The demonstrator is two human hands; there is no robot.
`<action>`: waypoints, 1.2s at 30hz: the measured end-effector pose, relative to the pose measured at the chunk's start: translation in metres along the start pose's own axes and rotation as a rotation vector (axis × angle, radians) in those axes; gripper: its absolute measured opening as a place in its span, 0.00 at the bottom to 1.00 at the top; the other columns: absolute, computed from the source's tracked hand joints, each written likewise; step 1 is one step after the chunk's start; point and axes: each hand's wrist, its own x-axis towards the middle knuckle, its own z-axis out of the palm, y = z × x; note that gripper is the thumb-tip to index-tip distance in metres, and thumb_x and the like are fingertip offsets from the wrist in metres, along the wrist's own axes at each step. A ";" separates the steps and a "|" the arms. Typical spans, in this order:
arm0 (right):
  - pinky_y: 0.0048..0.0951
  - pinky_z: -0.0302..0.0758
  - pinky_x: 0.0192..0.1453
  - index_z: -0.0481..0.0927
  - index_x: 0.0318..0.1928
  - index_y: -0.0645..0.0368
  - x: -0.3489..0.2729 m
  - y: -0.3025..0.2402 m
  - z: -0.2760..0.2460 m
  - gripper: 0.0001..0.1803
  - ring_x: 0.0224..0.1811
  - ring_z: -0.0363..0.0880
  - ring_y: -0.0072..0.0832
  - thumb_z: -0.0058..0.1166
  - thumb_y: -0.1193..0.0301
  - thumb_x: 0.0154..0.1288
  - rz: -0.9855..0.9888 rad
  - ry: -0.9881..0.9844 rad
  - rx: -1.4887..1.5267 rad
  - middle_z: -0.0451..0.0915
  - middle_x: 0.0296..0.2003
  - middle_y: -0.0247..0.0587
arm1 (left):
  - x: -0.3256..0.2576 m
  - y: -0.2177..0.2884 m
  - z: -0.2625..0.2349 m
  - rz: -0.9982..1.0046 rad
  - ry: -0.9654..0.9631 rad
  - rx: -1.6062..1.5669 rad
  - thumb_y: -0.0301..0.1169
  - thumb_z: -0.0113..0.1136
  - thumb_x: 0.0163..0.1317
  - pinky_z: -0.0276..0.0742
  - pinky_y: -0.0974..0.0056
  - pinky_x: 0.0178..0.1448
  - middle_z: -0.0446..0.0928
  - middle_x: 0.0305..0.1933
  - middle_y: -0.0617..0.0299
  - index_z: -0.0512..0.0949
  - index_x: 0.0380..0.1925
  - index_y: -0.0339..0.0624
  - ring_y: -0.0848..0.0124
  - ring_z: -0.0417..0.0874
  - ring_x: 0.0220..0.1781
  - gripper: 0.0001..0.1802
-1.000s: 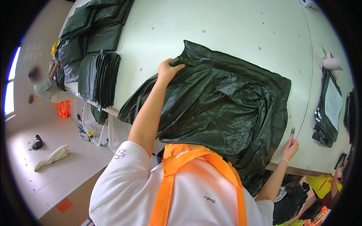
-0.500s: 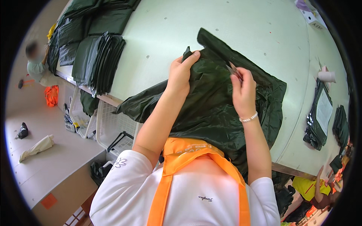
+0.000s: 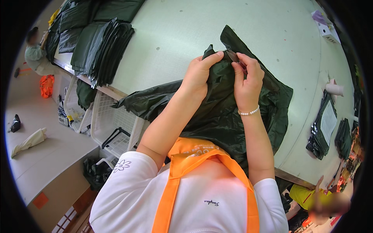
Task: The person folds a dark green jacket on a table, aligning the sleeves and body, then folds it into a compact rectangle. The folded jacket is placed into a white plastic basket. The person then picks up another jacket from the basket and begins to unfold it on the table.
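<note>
A dark green, shiny thin-fabric garment [image 3: 211, 120] lies crumpled across the near part of the table and hangs toward my lap. My left hand [image 3: 199, 75] is closed, pinching its upper edge between thumb and fingers. Just to the right, my right hand [image 3: 248, 79] grips a small pair of thread snips [image 3: 233, 56]. Their blades point up and left, meeting the fabric right beside my left thumb. Most of the snips' handle is hidden by my fingers. A long flap of the garment rises beyond both hands.
Folded dark green garments [image 3: 107, 50] are stacked at the table's left edge, above white plastic baskets [image 3: 112, 116]. On the right lie a bundle with a white sheet [image 3: 328, 120], a white cup-like item [image 3: 335, 88] and a white box [image 3: 325, 29]. Co-workers are at far left and lower right.
My right hand has moved up and left with the snips, bringing the blades to the edge held by my left hand. Both hands are now close together.
</note>
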 end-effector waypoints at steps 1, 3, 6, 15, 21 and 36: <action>0.29 0.65 0.39 0.77 0.42 0.54 0.001 0.000 0.000 0.10 0.30 0.75 0.27 0.59 0.74 0.59 -0.032 0.016 -0.035 0.77 0.30 0.30 | 0.001 -0.001 -0.001 -0.001 -0.009 -0.006 0.29 0.61 0.58 0.79 0.68 0.37 0.80 0.33 0.58 0.78 0.33 0.34 0.71 0.82 0.32 0.08; 0.29 0.65 0.39 0.77 0.42 0.54 0.001 0.001 0.000 0.10 0.30 0.74 0.27 0.59 0.74 0.58 -0.056 0.032 -0.057 0.77 0.30 0.30 | 0.003 -0.001 -0.003 -0.006 -0.026 -0.019 0.30 0.61 0.58 0.81 0.67 0.38 0.81 0.33 0.57 0.78 0.33 0.35 0.69 0.83 0.33 0.09; 0.27 0.68 0.36 0.77 0.42 0.56 0.002 0.001 -0.003 0.11 0.29 0.74 0.27 0.60 0.75 0.58 0.031 0.035 0.064 0.77 0.30 0.33 | -0.002 0.000 0.004 0.028 -0.017 0.037 0.27 0.62 0.56 0.77 0.69 0.37 0.80 0.33 0.59 0.78 0.34 0.35 0.74 0.81 0.33 0.08; 0.25 0.71 0.31 0.78 0.43 0.59 0.009 -0.014 -0.035 0.12 0.27 0.75 0.26 0.60 0.75 0.57 0.075 -0.103 0.033 0.76 0.29 0.36 | -0.004 -0.011 0.013 0.468 0.032 0.439 0.24 0.63 0.52 0.69 0.76 0.32 0.78 0.24 0.68 0.82 0.29 0.34 0.83 0.74 0.27 0.05; 0.26 0.69 0.33 0.79 0.41 0.59 0.009 -0.020 -0.047 0.11 0.26 0.76 0.27 0.61 0.74 0.57 0.116 -0.146 -0.017 0.77 0.29 0.35 | -0.005 -0.016 0.018 0.500 0.042 0.419 0.23 0.63 0.52 0.66 0.76 0.30 0.76 0.23 0.70 0.82 0.29 0.33 0.85 0.70 0.26 0.05; 0.26 0.70 0.28 0.80 0.37 0.60 0.023 -0.024 -0.065 0.07 0.22 0.76 0.29 0.59 0.74 0.58 0.126 -0.152 -0.098 0.79 0.27 0.38 | -0.005 -0.031 0.009 0.864 0.122 0.867 0.23 0.65 0.51 0.70 0.75 0.33 0.79 0.24 0.67 0.80 0.29 0.35 0.83 0.74 0.27 0.05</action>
